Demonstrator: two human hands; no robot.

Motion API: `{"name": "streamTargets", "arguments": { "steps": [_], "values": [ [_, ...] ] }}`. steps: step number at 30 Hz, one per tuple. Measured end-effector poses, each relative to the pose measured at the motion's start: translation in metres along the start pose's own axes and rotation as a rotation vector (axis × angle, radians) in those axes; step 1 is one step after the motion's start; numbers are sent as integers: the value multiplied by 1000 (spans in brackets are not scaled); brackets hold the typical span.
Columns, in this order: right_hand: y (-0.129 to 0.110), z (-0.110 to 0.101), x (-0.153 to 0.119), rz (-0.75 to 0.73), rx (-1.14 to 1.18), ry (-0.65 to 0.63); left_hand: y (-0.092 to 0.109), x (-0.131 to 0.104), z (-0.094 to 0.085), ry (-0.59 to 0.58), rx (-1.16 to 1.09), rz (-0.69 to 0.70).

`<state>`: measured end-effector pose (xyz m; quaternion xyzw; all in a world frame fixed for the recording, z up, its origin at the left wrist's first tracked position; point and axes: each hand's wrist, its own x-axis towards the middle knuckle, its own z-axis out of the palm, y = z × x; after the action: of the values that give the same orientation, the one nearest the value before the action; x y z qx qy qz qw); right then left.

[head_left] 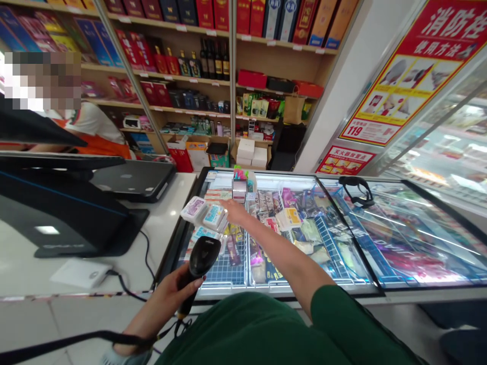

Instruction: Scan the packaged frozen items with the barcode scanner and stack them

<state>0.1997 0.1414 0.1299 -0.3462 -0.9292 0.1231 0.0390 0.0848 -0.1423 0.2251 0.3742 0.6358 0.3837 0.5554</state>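
Observation:
My left hand is wrapped round the grip of a black barcode scanner, which points away from me over the near left edge of the freezer. A cable hangs below its handle. My right arm stretches forward across the glass, and my right hand grips the right end of a white pack with blue print. Part of the fingers is hard to make out. Just left of it lies a white pack with purple print. Another blue-printed pack lies closer to me, partly behind the scanner.
Under the glass of the chest freezer are wire baskets of frozen goods. A yellow-labelled pack is on the right. At left, the counter bears a black checkout terminal and a white box. A person is behind it.

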Motion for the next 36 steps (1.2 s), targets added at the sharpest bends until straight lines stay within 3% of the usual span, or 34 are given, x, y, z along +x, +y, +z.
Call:
{"name": "streamTargets", "arguments": {
  "steps": [3, 7, 18, 23, 29, 36],
  "values": [
    [-11, -5, 24, -80, -41, -67, -2, -1, 0, 1, -15, 34],
    [-17, -9, 37, -125, -77, -104, -5, -3, -2, 27, -36, 51],
    [-6, -15, 12, -140, -50, -28, 6, -2, 0, 21, -44, 68],
    [3, -14, -19, -78, 3, 34, 13, 3, 2, -32, -35, 89],
    [16, -3, -78, 54, 56, 162, 13, 14, 4, -71, 12, 40],
    [22, 9, -145, 257, 58, 374, 23, 24, 27, -36, 4, 55]
  ]
}}
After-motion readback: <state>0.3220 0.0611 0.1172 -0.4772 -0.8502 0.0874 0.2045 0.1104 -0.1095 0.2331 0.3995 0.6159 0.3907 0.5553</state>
